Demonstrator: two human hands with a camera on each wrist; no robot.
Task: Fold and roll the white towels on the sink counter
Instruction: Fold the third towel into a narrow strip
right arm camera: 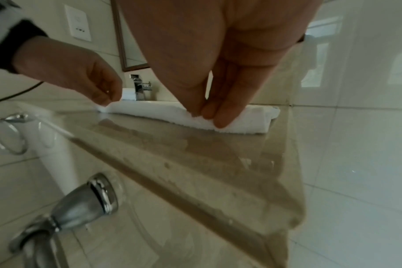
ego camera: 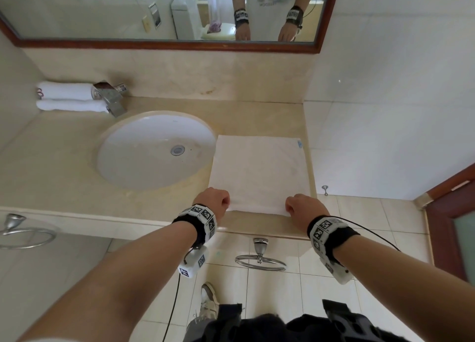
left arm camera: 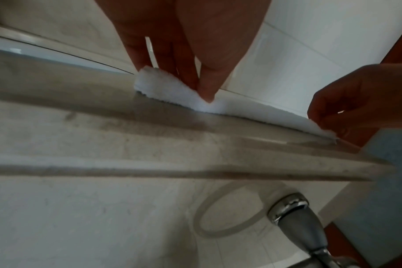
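A white towel [ego camera: 259, 172] lies flat on the beige counter [ego camera: 64, 161], right of the round sink [ego camera: 156, 148]. My left hand [ego camera: 216, 200] pinches its near left corner, and the left wrist view shows thumb and fingers closed on the towel [left arm camera: 163, 90]. My right hand [ego camera: 303, 208] pinches the near right corner; the right wrist view shows its fingertips [right arm camera: 220, 119] gripping the towel [right arm camera: 246, 119] edge. Two rolled white towels [ego camera: 66, 97] sit at the back left beside the faucet [ego camera: 110, 97].
A tiled wall [ego camera: 385, 110] bounds the counter on the right. A mirror [ego camera: 159, 9] hangs above. Chrome towel rings [ego camera: 259, 259] hang under the counter's front edge. A wooden door frame [ego camera: 449, 213] stands at the far right.
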